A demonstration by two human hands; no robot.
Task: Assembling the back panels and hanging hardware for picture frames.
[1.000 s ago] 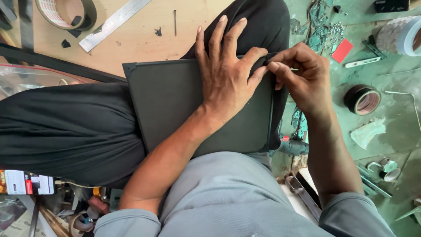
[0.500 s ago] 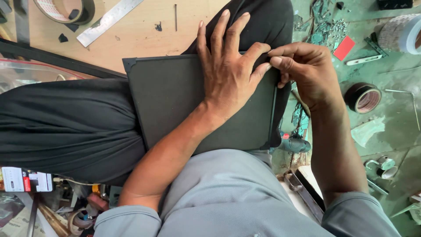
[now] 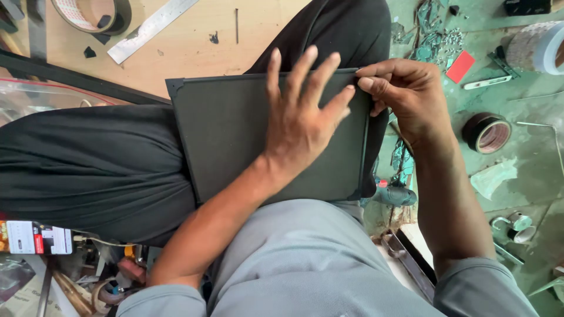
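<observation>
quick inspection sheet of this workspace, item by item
surface: green floor on the right, wooden board beyond the lap
job's things: dark flat panel lying on the lap
clutter: steel ruler, tape rolls, red card, broken glass bits
grippers: left hand flat on the panel; right hand pinching its far right corner
cables: nothing seen
surroundings: packets and tools at lower left

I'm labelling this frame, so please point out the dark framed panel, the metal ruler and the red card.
dark framed panel [image 3: 226,132]: head view, bare flat face left of the hand.
metal ruler [image 3: 151,28]: head view, middle of the blade.
red card [image 3: 460,66]: head view, its centre.
</observation>
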